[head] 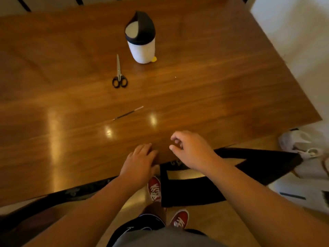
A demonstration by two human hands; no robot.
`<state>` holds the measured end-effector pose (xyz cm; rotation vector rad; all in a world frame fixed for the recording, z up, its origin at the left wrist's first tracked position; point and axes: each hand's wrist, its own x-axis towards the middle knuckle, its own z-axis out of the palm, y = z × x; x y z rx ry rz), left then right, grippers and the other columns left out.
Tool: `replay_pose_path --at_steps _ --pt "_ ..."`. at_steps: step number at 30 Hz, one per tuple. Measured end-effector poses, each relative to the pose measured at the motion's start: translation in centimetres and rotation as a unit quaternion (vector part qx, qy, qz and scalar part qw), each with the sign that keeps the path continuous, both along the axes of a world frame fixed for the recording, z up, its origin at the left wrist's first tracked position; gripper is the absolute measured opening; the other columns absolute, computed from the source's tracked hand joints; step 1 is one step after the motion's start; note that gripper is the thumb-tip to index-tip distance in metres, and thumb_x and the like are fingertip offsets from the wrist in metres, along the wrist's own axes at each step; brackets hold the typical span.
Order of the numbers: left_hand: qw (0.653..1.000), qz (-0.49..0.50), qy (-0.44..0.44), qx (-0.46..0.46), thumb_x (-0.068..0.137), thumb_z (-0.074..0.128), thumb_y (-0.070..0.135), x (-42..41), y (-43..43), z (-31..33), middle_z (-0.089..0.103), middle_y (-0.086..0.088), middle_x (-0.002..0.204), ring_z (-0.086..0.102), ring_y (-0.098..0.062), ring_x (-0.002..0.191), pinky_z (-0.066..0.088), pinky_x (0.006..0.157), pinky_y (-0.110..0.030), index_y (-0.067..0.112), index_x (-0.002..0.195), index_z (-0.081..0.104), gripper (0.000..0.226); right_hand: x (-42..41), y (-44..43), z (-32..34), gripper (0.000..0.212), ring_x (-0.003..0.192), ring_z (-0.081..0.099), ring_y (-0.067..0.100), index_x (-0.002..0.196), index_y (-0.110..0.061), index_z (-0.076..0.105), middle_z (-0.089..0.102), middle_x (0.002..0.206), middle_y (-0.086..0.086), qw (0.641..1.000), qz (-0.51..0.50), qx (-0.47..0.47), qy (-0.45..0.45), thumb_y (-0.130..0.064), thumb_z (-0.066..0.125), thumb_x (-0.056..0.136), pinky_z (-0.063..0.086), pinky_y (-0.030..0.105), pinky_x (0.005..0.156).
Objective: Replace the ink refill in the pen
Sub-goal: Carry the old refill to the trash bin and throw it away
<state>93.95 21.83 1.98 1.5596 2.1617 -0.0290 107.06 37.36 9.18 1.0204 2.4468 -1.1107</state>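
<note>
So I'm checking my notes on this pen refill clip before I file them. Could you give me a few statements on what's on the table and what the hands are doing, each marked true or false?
1. The scissors lie closed on the table. True.
2. The thin ink refill is held in the right hand. False: it lies on the table, beyond both hands.
3. The left hand rests flat at the table's near edge. True.
4. The white container with the black lid lies on its side. False: it stands upright.
5. The scissors are to the right of the container. False: they lie to its left and nearer the person.
</note>
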Motion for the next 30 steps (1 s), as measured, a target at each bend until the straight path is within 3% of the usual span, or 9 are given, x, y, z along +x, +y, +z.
replay_pose_path --at_steps 3,7,12,16,21,27,30 --pt "0.998 -0.054 0.015 -0.026 0.091 0.045 0.053 -2.2 0.8 -2.4 0.009 -0.005 0.163 0.007 -0.029 0.15 0.015 0.119 -0.048 0.034 0.149 0.016 0.067 -5.4 1.0 -2.3 0.028 0.101 0.057 0.017 0.12 -0.028 0.056 0.06 0.115 -0.004 0.991 0.06 0.121 0.009 -0.034 0.055 0.093 0.055 0.038 0.079" --pt "0.997 -0.082 0.0 0.0 0.091 0.04 0.058 -3.4 1.5 -3.5 0.01 -0.007 0.163 0.004 -0.03 0.15 0.0 0.118 -0.047 0.034 0.149 0.006 0.071 -11.7 1.3 -5.1 0.032 0.116 0.052 0.024 0.125 -0.024 0.056 0.058 0.125 0.002 0.976 0.117 0.176 0.048 -0.031 0.055 0.093 0.051 0.04 0.088" --pt "0.997 -0.075 -0.016 0.005 0.093 0.035 0.059 -3.7 1.5 -4.1 0.01 -0.006 0.163 0.003 -0.03 0.15 -0.009 0.115 -0.047 0.034 0.149 0.003 0.07 -17.5 1.0 -7.6 0.036 0.123 0.043 0.027 0.128 -0.021 0.053 0.049 0.132 0.005 0.956 0.177 0.222 0.071 -0.023 0.055 0.092 0.041 0.043 0.097" --pt "0.997 -0.077 -0.021 0.005 0.093 0.036 0.058 -3.8 1.4 -4.6 0.008 -0.007 0.163 0.001 -0.03 0.15 -0.01 0.115 -0.048 0.033 0.149 0.003 0.069 -19.9 0.6 -8.8 0.034 0.119 0.044 0.031 0.125 -0.018 0.052 0.049 0.13 0.009 0.943 0.198 0.261 0.06 -0.016 0.055 0.091 0.038 0.045 0.095" --pt "0.997 -0.071 -0.02 0.004 0.093 0.034 0.058 -3.8 1.3 -4.7 0.009 -0.006 0.163 0.001 -0.03 0.15 -0.01 0.115 -0.049 0.033 0.149 0.004 0.068 -19.9 0.6 -9.2 0.024 0.105 0.05 0.03 0.113 -0.015 0.057 0.055 0.111 0.009 0.941 0.195 0.267 0.073 -0.009 0.049 0.091 0.04 0.042 0.087" --pt "0.999 -0.05 -0.014 0.007 0.092 0.032 0.058 -3.2 1.4 -4.4 0.004 -0.004 0.163 -0.006 -0.027 0.15 -0.01 0.116 -0.05 0.035 0.149 0.005 0.067 -18.4 1.8 -9.3 0.022 0.105 0.054 0.028 0.114 -0.011 0.056 0.059 0.113 0.01 0.947 0.174 0.269 0.033 -0.011 0.049 0.092 0.045 0.039 0.085" --pt "1.0 -0.028 -0.01 0.01 0.093 0.034 0.058 -2.8 1.5 -4.2 0.002 -0.003 0.163 -0.008 -0.025 0.15 -0.01 0.117 -0.048 0.036 0.149 0.01 0.065 -16.6 2.9 -9.0 0.013 0.09 0.06 0.023 0.108 -0.015 0.053 0.061 0.102 0.005 0.982 0.085 0.166 0.034 -0.018 0.049 0.097 0.045 0.029 0.064"
